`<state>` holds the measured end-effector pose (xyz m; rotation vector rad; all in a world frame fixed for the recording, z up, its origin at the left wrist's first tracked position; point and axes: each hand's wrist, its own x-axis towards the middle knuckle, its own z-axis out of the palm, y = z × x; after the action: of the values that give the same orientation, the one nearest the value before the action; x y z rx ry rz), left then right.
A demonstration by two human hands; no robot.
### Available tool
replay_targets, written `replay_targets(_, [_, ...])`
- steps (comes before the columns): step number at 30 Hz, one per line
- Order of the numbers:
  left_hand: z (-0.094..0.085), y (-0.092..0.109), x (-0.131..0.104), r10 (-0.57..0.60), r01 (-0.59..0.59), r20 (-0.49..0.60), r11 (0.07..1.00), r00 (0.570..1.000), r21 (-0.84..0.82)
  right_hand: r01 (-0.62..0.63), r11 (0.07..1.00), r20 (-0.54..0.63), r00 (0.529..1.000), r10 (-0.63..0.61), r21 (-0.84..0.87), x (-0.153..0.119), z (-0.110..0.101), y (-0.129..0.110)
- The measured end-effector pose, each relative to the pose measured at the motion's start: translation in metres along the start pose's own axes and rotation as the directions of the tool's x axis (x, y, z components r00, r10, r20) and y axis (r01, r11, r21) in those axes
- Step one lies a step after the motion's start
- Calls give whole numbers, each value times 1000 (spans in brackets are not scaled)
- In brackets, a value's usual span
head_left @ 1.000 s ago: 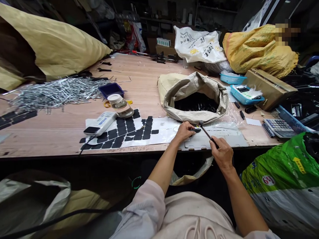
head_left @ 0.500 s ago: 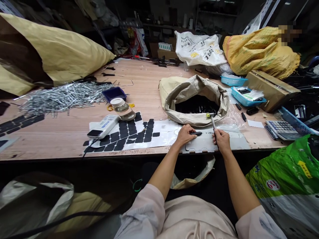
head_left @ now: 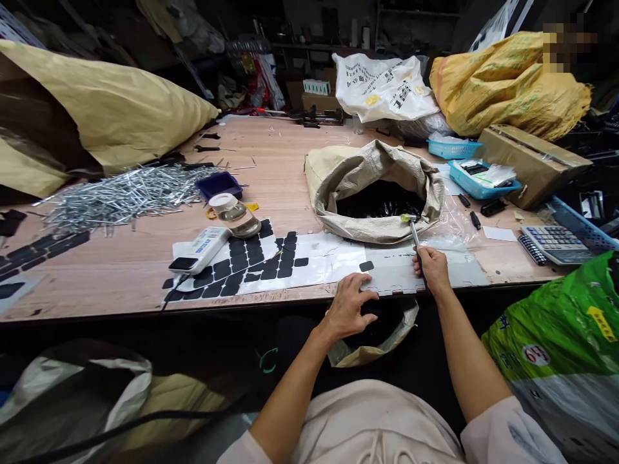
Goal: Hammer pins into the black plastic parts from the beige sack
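Observation:
My left hand [head_left: 351, 306] is over the table's front edge, above an open sack [head_left: 367, 356] below it. Its fingers are spread and nothing shows in them. In my right hand [head_left: 432, 269] is a small hammer [head_left: 414, 233] with a yellowish head and metal shaft, its head by the rim of a large beige sack [head_left: 333, 225]. Dark shiny pieces [head_left: 382, 205] fill that sack. Between my hands lies a grey-white sheet [head_left: 394, 274], with one black rounded patch [head_left: 366, 265] near its left end.
To the left are a white device [head_left: 203, 248] with a cable, a jar [head_left: 236, 216], a dark blue tray [head_left: 220, 185] and a heap of metal rods [head_left: 130, 193]. A calculator [head_left: 556, 243], blue baskets [head_left: 483, 183] and a cardboard box [head_left: 532, 164] stand at right. A green bag [head_left: 556, 316] bulges beside me.
My left hand has let go of the black pen-like piece and drawn back toward me, over the table edge. That piece is out of sight. My right hand keeps the hammer in nearly the same place.

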<state>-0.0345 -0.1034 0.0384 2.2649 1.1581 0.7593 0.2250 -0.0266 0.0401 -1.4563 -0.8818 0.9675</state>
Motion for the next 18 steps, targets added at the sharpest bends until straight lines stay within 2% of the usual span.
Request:
replay_targets(3, [-3,9,27,-49,47,-52,998,997,-39,7,1000,3,1000,-7,-8,-1,1,0])
replay_targets(6, [-5,11,89,-137,107,-219,984,966,-145,-2,1000,-1,1000,2,-6,-3,3,-2])
replay_targets(8, [-5,7,141,-242,182,-329,962,913,-202,-14,1000,-9,1000,14,-5,-3,3,-3])
replay_targets(11, [-3,-6,212,-410,347,-440,912,799,-220,-36,999,-23,999,36,10,-2,4,-3])
replay_targets(14, [4,-17,258,-549,502,-446,833,706,-231,-50,999,-28,998,51,21,-1,4,-4])
replay_targets(18, [15,-30,280,-690,655,-343,720,638,-229,-65,998,-37,997,65,20,-1,5,-6])
